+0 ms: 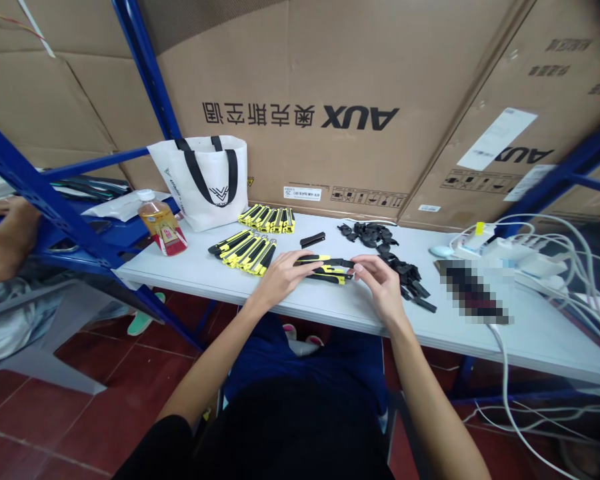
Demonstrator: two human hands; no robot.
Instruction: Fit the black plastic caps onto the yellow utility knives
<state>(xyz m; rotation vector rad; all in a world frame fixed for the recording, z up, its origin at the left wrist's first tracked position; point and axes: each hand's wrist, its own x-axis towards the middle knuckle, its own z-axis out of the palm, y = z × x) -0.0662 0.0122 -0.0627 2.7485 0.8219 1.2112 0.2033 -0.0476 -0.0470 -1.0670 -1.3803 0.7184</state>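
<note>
My left hand (286, 275) is closed around one end of a yellow-and-black utility knife (316, 258). At its other end, the fingers of my right hand (379, 279) pinch a small black part (347, 263) against the knife. Just below lies another yellow-and-black knife (334, 275), partly hidden by my hands. To the left are a row of similar knives (247, 252) and a second bundle (267, 219) behind it. Loose black plastic pieces (373, 233) are heaped beyond my right hand, with more pieces (407, 277) beside it. A black strip-shaped piece (313, 239) lies behind my left hand.
A white tote bag (220, 193) and a drink bottle (161, 223) stand at the left. At the right are a blurred-out object (473, 290) and white cables with plugs (520, 253). Large cardboard boxes (290, 60) rise behind the table. Another person's arm (10, 240) shows far left.
</note>
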